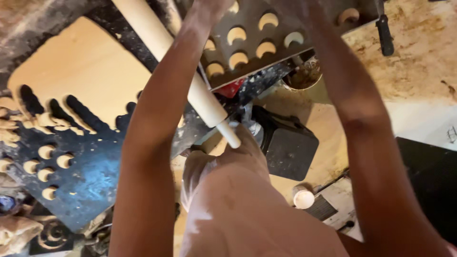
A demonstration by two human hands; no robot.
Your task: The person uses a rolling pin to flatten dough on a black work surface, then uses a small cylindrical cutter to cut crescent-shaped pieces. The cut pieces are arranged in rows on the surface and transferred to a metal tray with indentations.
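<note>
At the top of the view, both of the person's arms reach up and away from the camera toward a grey metal tray [247, 57] that carries rows of pale crescent-shaped dough pieces [236, 34]. The left hand [209, 7] and the right hand [290, 5] are cut off by the upper edge of the picture and blurred, so the grip of either hand cannot be told, nor whether it touches the tray. The tray lies tilted, its lower edge just above a red object [232, 89] and a round tin [303, 76] with brown contents.

A wooden rolling pin [166, 52] runs slantwise from the upper left down to the middle, passing behind the left forearm; its small handle end [229, 135] rests against the person's bent knee. Left of it a rolled sheet of tan dough [81, 66] lies on the dark, floured bench [95, 185], its lower edge cut into scallops, with more crescent pieces [46, 152] in rows below and dough scraps [14, 235] at the lower left corner. A black square box [288, 147] sits right of the knee, a small white cap [303, 197] just below it, and a dark handled tool [383, 31] lies on the stained surface at upper right.
</note>
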